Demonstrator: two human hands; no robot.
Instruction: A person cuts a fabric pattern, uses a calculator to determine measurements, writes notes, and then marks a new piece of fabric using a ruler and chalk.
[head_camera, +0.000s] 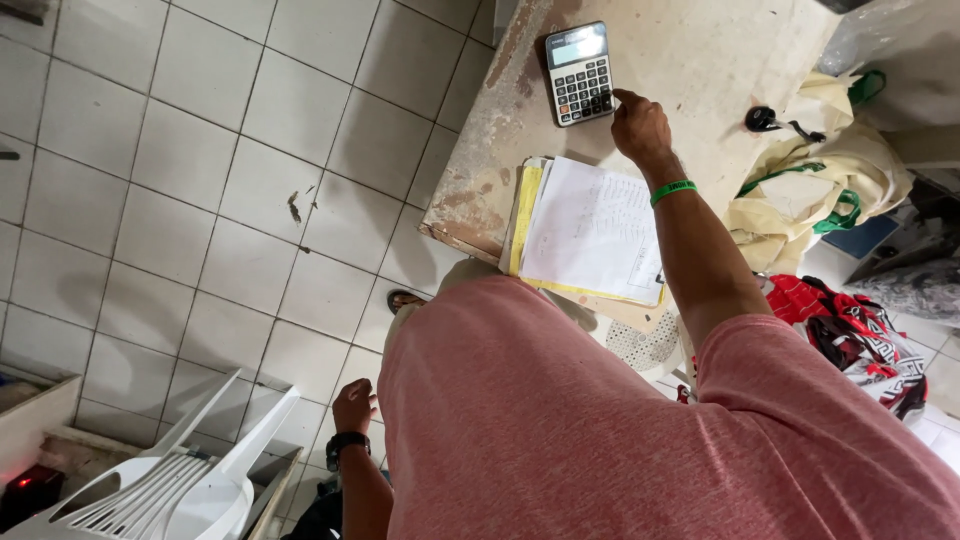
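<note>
White floor tiles (210, 200) all round, worn tabletop (700, 60) up top w/ right hand (640, 125) at the calculator (580, 73).

Right hand sits just beside the calculator's lower right corner, index finger stretched to its edge, other fingers curled under; can't tell if the tip actually touches a key. Green wristband (673, 190) on that wrist. Calculator lies flat near the tabletop's left edge, grey body, dark keys. Stack of papers (590, 230), white sheets over yellow, lies at the near edge, partly overhanging, right forearm beside it. Left hand (353, 405) hangs low by the pink shirt (560, 430), fingers loosely curled, holding nothing, black watch (345, 443) on wrist. White plastic chair (190, 470) bottom left; cream bag w/ green handles (820, 180) at right.
</note>
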